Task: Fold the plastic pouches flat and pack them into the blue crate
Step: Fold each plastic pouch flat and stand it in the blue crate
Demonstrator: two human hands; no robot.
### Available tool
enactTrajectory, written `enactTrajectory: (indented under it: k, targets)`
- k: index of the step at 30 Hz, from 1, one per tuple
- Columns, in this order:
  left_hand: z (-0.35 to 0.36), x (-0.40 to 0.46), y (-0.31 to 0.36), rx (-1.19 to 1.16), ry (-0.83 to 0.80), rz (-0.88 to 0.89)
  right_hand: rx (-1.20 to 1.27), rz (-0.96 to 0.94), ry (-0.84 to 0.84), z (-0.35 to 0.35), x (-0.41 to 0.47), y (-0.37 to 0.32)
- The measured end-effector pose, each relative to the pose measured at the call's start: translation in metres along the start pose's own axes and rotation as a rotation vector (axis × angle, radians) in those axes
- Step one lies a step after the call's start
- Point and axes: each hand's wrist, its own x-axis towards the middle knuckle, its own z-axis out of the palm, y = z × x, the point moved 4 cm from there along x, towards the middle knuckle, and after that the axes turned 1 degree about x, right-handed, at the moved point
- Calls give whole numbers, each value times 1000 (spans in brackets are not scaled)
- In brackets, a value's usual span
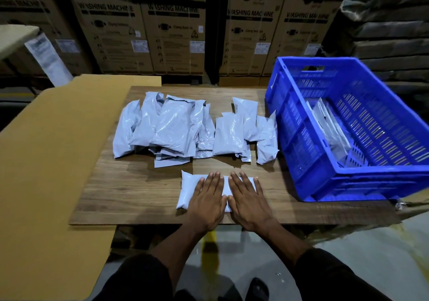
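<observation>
Both hands are being laid flat, fingers straight, on one folded pouch (188, 190) at the near edge of the wooden board (120, 194); the left hand (207, 198) and right hand (249, 199) are side by side, thumbs nearly touching, pressing down and curling round nothing. A loose pile of pouches (171, 129) is lying further back on the board, overlapping, some bent. The blue crate (308, 161) is standing just right of the board, with a few pouches (329, 124) already leaning inside it.

The plastic is judged thin, light, soft and slick; a fold is likely springing back unless held, so the pouch is best taken by pinching both short ends or the folded edge, keeping it pressed.

The middle of the pressed pouch is being covered by the hands, so the fold line cannot be seen. The count in the pile and in the crate cannot be told. The crate's right side is cut off by the frame. What the pouches contain is not visible.
</observation>
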Motion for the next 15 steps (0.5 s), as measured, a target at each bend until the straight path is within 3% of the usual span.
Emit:
enactTrajectory:
  k: [15]
  targets:
    - [9,-3,-1,-32,-65,-20,6,22,-74,3,-3,-1]
